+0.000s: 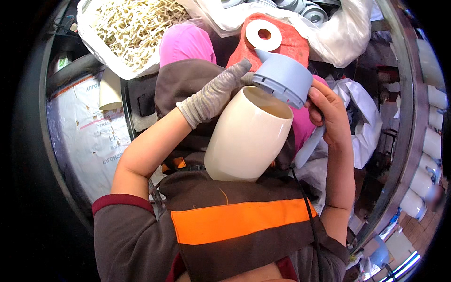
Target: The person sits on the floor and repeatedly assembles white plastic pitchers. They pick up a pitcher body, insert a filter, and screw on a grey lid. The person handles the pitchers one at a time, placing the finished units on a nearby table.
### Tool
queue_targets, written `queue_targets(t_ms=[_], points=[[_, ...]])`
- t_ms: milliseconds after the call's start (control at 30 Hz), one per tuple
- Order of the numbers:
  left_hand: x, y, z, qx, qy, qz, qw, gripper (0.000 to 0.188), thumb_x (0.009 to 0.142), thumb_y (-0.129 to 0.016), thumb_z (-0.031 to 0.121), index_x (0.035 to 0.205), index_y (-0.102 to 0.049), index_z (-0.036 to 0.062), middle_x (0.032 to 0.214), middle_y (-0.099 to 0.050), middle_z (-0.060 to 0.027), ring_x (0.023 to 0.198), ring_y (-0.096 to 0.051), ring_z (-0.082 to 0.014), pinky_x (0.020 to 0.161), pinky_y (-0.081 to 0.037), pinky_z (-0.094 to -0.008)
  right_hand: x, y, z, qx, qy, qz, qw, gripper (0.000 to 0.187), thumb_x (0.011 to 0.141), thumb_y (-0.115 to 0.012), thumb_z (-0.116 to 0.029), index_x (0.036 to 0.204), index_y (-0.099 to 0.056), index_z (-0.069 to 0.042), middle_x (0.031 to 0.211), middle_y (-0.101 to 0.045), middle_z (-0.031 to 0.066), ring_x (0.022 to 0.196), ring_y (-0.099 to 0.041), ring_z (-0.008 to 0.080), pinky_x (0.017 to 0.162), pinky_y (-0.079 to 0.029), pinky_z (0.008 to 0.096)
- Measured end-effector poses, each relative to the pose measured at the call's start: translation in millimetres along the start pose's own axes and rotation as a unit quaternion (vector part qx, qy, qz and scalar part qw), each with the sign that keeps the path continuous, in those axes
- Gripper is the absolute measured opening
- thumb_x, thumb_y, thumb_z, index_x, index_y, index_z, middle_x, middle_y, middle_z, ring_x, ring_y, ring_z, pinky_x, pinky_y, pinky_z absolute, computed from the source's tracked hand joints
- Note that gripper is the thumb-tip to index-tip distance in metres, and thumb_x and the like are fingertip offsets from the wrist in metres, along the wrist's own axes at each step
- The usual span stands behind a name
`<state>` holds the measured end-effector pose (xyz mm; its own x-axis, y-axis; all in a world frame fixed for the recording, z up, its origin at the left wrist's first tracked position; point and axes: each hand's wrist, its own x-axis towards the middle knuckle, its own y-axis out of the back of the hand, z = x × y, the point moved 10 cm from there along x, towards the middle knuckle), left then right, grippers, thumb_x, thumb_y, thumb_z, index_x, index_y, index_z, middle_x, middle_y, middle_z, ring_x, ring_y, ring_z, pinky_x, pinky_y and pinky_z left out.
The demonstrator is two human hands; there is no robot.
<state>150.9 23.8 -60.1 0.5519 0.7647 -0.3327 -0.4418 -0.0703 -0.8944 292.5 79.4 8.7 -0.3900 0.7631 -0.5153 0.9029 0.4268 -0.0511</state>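
A cream jug body (pixel 249 136) with a glossy, rounded wall leans on my lap against the brown apron, its open mouth tilted up and away from me. My left hand (pixel 213 94), in a grey knitted glove, reaches round its far left side near the rim; some of those fingers are hidden behind the jug. In my bare right hand (pixel 329 110) is a blue-grey jug collar (pixel 284 77) with a pointed spout and a long handle (pixel 309 148). The fingers grip it at its right side, where the handle joins. The collar sits tilted over the mouth, its slotted lower edge close to the rim.
A white sack (pixel 127 68) of small cream pieces stands at the far left. Grey round parts (pixel 314 15) fill a plastic bag at the back. A white roll (pixel 257 41) rests on red cloth (pixel 299 46). Several jugs (pixel 423 181) line the right, beyond a metal rail (pixel 408 136).
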Motion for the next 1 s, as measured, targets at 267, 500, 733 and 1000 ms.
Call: queue_targets(t_ms=[267,500,733,1000], points=[[-6.8,-9.6,-1.8,0.054,-0.011,-0.001,0.998,0.059,0.089,-0.056,0.044,0.129,-0.045,0.0033,0.123,-0.055,-0.0115,0.11,-0.055,-0.0184,0.096,-0.044,-0.0325,-7.6,-3.7,-2.4,-0.097,0.015,0.038,0.994,0.039,0.087,-0.062,-0.018,0.123,-0.056,-0.004,0.072,-0.057,-0.0006,0.049,-0.041,0.0019,0.043,-0.029,0.0169],[-9.4,-14.6,-6.5,0.145,-0.005,-0.037,0.989,0.065,0.086,-0.06,0.04,0.135,-0.038,0.0034,0.129,-0.049,-0.0133,0.116,-0.051,-0.0196,0.099,-0.042,-0.0337,-11.2,-4.0,2.1,-0.153,0.046,0.037,0.986,0.041,0.086,-0.063,-0.019,0.125,-0.056,-0.007,0.071,-0.056,-0.0035,0.053,-0.04,0.0015,0.046,-0.031,0.0174],[-12.0,-27.7,-6.4,0.26,0.006,-0.043,0.965,0.072,0.086,-0.06,0.043,0.139,-0.031,0.0038,0.131,-0.045,-0.011,0.118,-0.046,-0.0178,0.099,-0.039,-0.0318,-19.4,0.9,9.2,-0.23,0.084,0.024,0.969,0.042,0.088,-0.061,-0.023,0.127,-0.055,-0.009,0.082,-0.058,-0.0006,0.058,-0.051,0.0041,0.048,-0.038,0.0178],[-16.0,-33.2,-5.2,0.313,-0.005,-0.038,0.949,0.072,0.086,-0.059,0.043,0.139,-0.031,0.003,0.131,-0.045,-0.0101,0.119,-0.045,-0.0182,0.1,-0.037,-0.0316,-28.4,-20.9,24.3,-0.099,-0.093,-0.109,0.985,0.059,0.091,-0.055,-0.028,0.143,-0.029,-0.016,0.086,-0.06,0.0068,0.052,-0.059,0.0099,0.046,-0.047,0.0216]])
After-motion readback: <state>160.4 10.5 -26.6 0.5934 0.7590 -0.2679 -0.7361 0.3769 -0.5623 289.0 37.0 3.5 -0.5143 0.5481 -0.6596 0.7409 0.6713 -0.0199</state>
